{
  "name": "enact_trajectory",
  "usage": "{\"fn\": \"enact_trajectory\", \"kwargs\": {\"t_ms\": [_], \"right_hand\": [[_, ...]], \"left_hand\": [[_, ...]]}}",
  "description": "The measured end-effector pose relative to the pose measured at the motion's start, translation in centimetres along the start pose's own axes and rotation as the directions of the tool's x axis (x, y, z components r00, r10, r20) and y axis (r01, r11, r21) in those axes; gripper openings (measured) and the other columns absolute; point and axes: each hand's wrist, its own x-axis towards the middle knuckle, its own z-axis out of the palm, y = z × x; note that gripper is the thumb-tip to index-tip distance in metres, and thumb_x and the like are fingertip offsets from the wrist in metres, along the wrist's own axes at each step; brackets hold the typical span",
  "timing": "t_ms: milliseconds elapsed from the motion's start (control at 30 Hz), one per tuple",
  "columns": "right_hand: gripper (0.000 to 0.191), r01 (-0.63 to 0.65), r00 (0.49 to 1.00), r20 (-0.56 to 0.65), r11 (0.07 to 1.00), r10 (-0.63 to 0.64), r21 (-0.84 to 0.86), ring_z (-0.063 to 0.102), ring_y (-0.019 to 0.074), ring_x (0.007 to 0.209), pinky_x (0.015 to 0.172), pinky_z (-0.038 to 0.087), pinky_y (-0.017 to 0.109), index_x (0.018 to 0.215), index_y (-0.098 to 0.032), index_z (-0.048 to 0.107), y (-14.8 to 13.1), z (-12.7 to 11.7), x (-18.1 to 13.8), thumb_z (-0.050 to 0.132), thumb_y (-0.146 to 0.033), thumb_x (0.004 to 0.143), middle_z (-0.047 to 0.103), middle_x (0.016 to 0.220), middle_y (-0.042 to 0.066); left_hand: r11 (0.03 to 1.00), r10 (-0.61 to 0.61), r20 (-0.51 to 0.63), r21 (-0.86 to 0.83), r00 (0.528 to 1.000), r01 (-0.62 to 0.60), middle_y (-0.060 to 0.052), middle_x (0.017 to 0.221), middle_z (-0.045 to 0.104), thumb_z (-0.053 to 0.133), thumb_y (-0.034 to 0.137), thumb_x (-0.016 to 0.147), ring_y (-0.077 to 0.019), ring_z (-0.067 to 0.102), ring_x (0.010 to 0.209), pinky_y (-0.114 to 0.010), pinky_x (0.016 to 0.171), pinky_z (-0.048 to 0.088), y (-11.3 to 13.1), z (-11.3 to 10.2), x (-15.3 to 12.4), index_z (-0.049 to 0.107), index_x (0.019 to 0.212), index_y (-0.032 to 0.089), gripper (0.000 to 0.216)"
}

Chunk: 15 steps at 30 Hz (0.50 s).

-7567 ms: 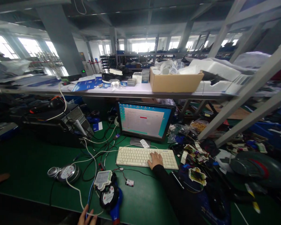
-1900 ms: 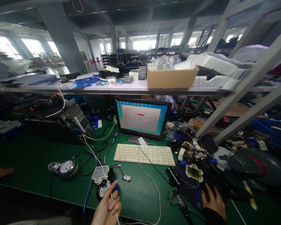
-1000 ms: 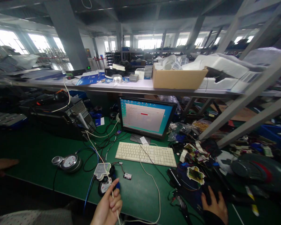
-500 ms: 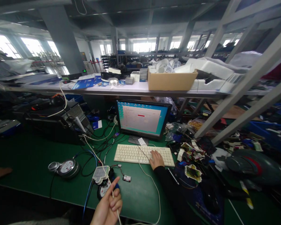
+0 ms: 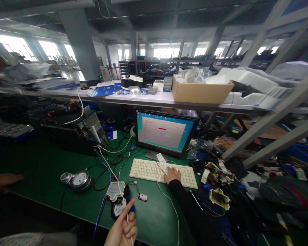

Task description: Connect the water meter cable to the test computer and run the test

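Note:
My right hand (image 5: 173, 175) lies on the right part of a cream keyboard (image 5: 143, 169), its fingers spread over the keys. My left hand (image 5: 123, 225) is at the table's front edge, index finger stretched out and the other fingers curled round a thin white cable (image 5: 113, 173). Just beyond it is a round water meter (image 5: 118, 207) with a pale electronic module (image 5: 116, 190) above it, partly hidden by the hand and cable. Beside these lies a small white battery (image 5: 143, 197) on short wires. Behind the keyboard, a monitor (image 5: 164, 131) shows a window with a red bar.
Another water meter (image 5: 78, 180) stands to the left, near another person's hand (image 5: 6, 181). A black computer case (image 5: 66, 136) is at the back left. Circuit boards (image 5: 219, 199) and loose parts crowd the right side. A cardboard box (image 5: 201, 91) sits on the shelf above.
The whole scene has shifted slightly right as the view turned left. Both hands keep nearly the same pose, with small finger shifts on the keys.

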Motion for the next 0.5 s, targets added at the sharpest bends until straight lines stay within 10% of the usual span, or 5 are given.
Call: {"fn": "enact_trajectory", "kwargs": {"t_ms": [500], "right_hand": [[0.056,-0.03,1.0,0.0,0.997,0.03,-0.073,0.032,0.0304,0.139,0.114,0.012,0.05,0.138,-0.007,0.046,0.1,0.9,0.7,0.038,-0.034,0.089,0.051,0.14,0.018]], "left_hand": [[0.998,-0.066,0.083,-0.016,0.994,0.068,0.005,0.06,0.044,0.039,0.025,0.097,-0.0027,0.036,0.037,-0.014,0.037,0.024,2.0,-2.7,0.7,0.057,0.115,0.01,0.03]]}}
